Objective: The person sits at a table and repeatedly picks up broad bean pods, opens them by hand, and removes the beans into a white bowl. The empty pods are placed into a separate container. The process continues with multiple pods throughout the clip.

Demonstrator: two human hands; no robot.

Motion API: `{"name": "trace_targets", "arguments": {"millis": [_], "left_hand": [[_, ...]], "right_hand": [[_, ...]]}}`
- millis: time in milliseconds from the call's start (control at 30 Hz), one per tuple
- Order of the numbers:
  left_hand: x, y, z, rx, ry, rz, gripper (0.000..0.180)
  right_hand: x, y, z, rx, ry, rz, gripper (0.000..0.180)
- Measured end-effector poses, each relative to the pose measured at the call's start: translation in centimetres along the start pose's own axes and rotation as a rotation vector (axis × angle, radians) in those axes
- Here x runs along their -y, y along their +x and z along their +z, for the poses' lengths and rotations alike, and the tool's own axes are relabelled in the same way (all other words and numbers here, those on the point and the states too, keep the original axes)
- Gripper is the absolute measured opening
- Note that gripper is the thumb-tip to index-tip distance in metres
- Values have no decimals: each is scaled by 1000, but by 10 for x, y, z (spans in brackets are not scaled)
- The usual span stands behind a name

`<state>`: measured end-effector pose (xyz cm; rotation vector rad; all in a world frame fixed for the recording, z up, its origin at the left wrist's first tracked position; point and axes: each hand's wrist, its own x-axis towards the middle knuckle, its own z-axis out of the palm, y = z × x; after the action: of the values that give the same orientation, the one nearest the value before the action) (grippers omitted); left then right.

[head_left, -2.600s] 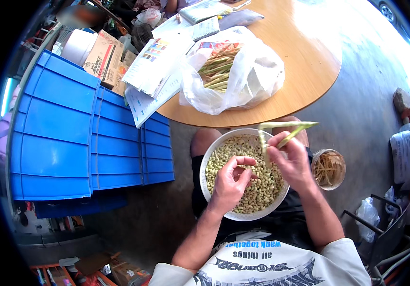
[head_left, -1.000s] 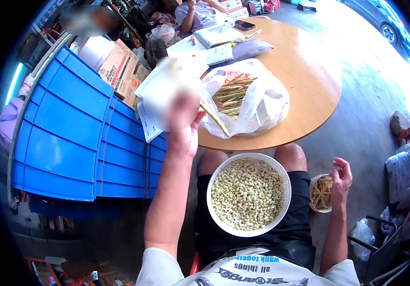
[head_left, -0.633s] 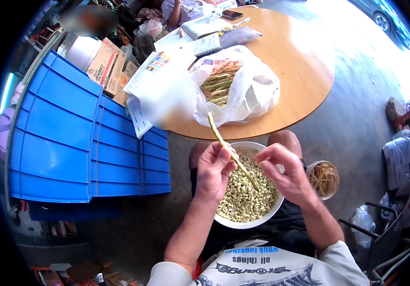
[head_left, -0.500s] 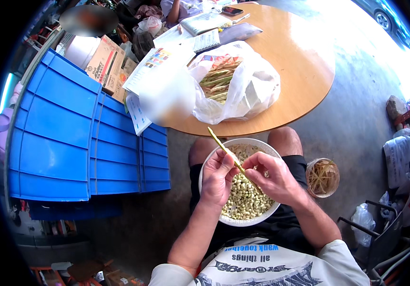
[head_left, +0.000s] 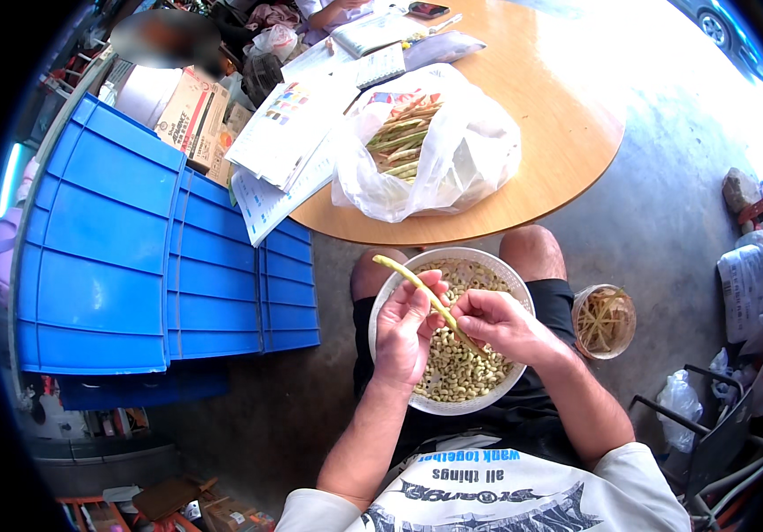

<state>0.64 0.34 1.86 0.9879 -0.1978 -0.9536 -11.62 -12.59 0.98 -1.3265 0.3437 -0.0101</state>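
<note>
Wooden table (head_left: 568, 124), grey floor (head_left: 665, 230), held bean pod (head_left: 435, 302)

Pale grey short-sleeved T-shirt (head_left: 488, 483): blue and black lettering (head_left: 479, 457), dark jagged print (head_left: 568, 514) below
Black cloth shorts (head_left: 523, 417): plain, loose, knee-length

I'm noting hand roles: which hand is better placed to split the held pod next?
Probably the right hand: it pinches the pod toward its lower end, over the basket; the left hand holds it farther up.

Tabletop (head_left: 563, 133) open rightward; bag (head_left: 479, 168), papers (head_left: 286, 137) blocking left
</note>
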Motion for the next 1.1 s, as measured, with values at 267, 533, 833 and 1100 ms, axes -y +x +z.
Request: {"name": "trace_targets", "arguments": {"millis": [267, 533, 833, 1100], "left_hand": [[10, -3, -6, -24, 199, 42, 23], [21, -2, -15, 5, 172, -9, 13], [21, -3, -13, 33, 214, -17, 12], [17, -2, 5, -2, 246, -62, 14]], "right_hand": [[15, -5, 17, -375, -323, -306, 12], [11, -5, 17, -364, -291, -268, 12], [9, -4, 14, -350, -335, -191, 16], [-6, 6, 11, -357, -63, -51, 23]]}}
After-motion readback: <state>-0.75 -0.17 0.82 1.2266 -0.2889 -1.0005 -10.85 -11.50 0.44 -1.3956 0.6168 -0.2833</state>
